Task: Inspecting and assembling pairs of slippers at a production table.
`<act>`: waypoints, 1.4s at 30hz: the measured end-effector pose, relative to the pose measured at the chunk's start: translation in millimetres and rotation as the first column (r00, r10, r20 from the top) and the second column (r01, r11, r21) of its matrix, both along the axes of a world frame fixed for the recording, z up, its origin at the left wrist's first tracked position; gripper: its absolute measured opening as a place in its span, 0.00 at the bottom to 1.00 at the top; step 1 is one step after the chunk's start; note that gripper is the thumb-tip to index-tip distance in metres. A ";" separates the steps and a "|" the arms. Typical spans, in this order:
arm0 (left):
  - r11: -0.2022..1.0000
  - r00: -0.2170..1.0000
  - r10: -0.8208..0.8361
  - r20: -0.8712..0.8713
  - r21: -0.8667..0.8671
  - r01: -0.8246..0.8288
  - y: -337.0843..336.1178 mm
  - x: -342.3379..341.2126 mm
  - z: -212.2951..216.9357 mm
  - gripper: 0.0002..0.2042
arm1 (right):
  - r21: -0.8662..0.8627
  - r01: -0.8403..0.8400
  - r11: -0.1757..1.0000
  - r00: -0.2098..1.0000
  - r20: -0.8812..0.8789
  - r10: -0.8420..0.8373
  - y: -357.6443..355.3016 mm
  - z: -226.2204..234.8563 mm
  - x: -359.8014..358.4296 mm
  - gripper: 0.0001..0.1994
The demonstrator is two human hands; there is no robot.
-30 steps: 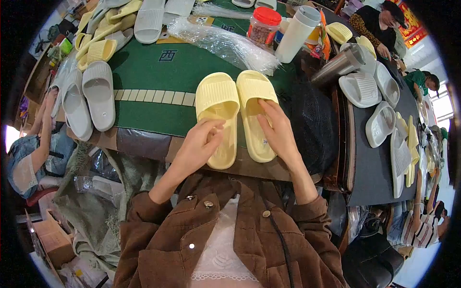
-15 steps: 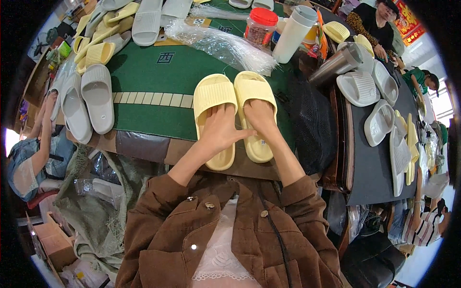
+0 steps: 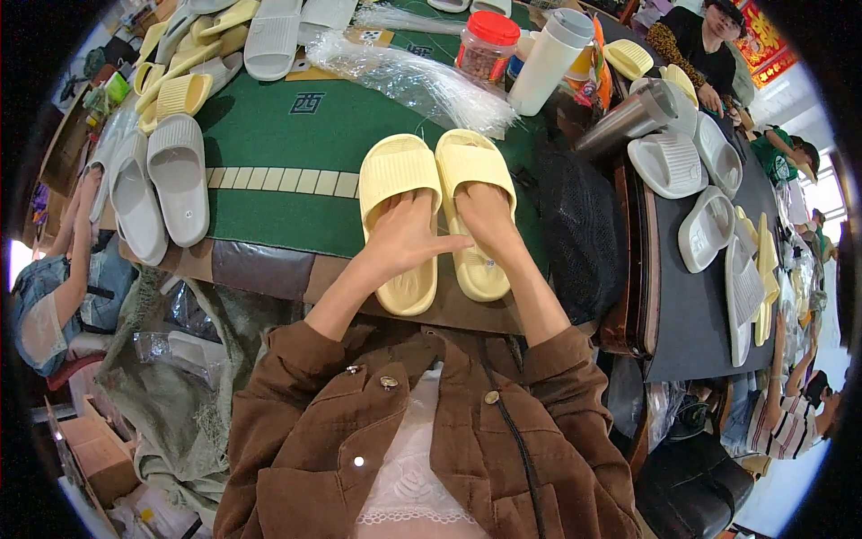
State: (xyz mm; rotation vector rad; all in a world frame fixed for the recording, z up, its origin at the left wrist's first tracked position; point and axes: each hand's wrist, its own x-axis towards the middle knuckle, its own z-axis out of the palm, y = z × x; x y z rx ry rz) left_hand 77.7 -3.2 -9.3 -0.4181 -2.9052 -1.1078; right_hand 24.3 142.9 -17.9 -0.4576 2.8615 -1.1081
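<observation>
Two pale yellow slide slippers lie side by side at the table's near edge, toes away from me. My left hand (image 3: 399, 235) is pushed under the strap of the left slipper (image 3: 400, 172), holding it from inside. Its thumb stretches across to the other slipper. Inside the right slipper (image 3: 474, 163), my right hand (image 3: 485, 216) also reaches under the strap and holds it. Both hands' fingertips are hidden by the straps. A small size sticker shows on the right slipper's footbed.
On the green table mat (image 3: 260, 135) lie grey slippers (image 3: 178, 180), a row of pale tiles (image 3: 283, 180) and a bundle of clear plastic strands (image 3: 404, 76). A red-lidded jar (image 3: 488, 45), white bottle (image 3: 552, 61) and steel tumbler (image 3: 627, 119) stand at right. Other people sit around.
The view has shifted slightly. Both hands stay inside the yellow slippers, which sit nearly as before on the table.
</observation>
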 end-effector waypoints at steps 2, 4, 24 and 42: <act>0.989 0.998 0.068 0.007 -0.134 -0.066 7.2 2.0 4.1 0.42 | -0.039 0.004 0.999 1.000 -0.003 -0.004 1.8 -2.6 -1.0 0.14; 0.987 0.996 0.079 0.031 -0.143 -0.074 8.9 1.9 8.7 0.40 | -0.080 0.004 0.997 1.000 -0.005 -0.005 1.4 -1.1 -0.1 0.14; 0.984 0.976 0.155 0.156 -0.106 -0.140 17.4 -8.2 -5.0 0.24 | -0.078 -0.187 0.979 0.956 -0.243 0.163 27.7 18.0 55.9 0.14; 0.987 0.974 0.123 0.188 -0.127 -0.100 27.0 13.2 -1.8 0.21 | 0.109 0.233 0.966 0.921 -0.344 -0.183 78.3 10.8 -50.9 0.16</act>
